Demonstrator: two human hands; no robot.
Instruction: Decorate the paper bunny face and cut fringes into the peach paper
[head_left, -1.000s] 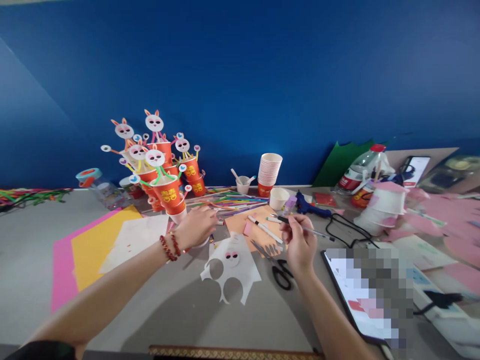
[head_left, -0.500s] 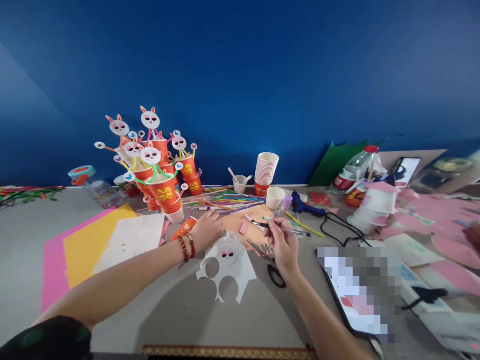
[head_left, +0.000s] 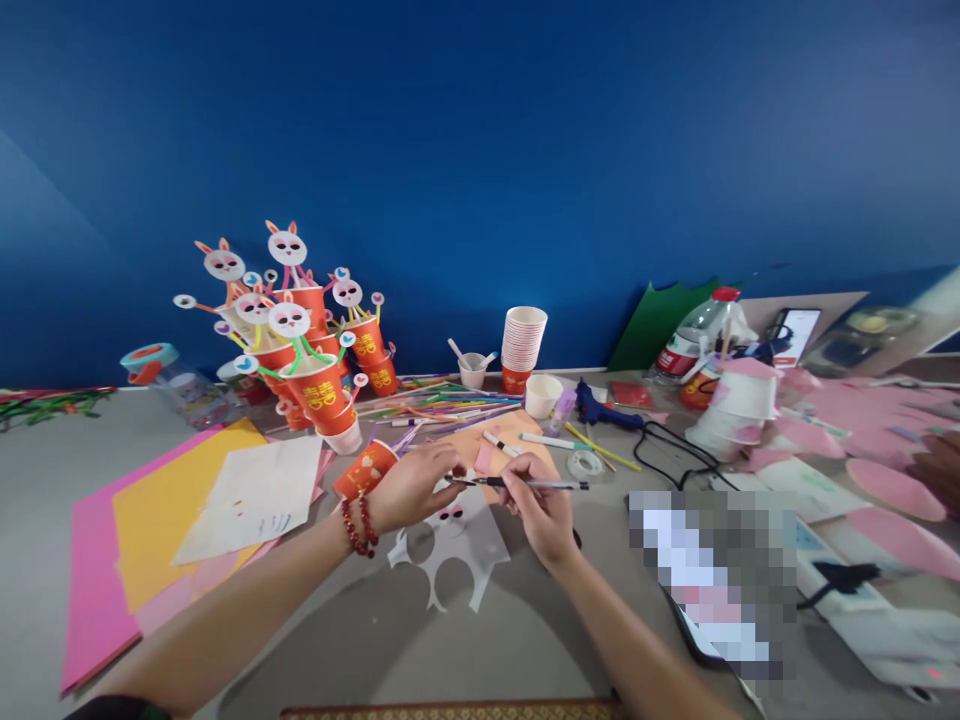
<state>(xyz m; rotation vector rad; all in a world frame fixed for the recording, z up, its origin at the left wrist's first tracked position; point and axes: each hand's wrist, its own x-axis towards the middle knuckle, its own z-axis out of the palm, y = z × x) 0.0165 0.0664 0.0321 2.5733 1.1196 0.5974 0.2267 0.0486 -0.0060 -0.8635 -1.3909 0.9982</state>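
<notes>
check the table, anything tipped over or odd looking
The red paper cup by the left hand looks tipped over, unlike the upright stack of cups at the back. The white sheet between the arms has round holes, apparently cut deliberately.

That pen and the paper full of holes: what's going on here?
Someone's right hand holds a pen with its tip toward the left hand, which pinches a small dark piece, too small to make out. Below them, a white sheet with round cut-outs lies on the table, a pair of dark eyes on it. Off to the left stand orange cups topped with rabbit faces.
</notes>
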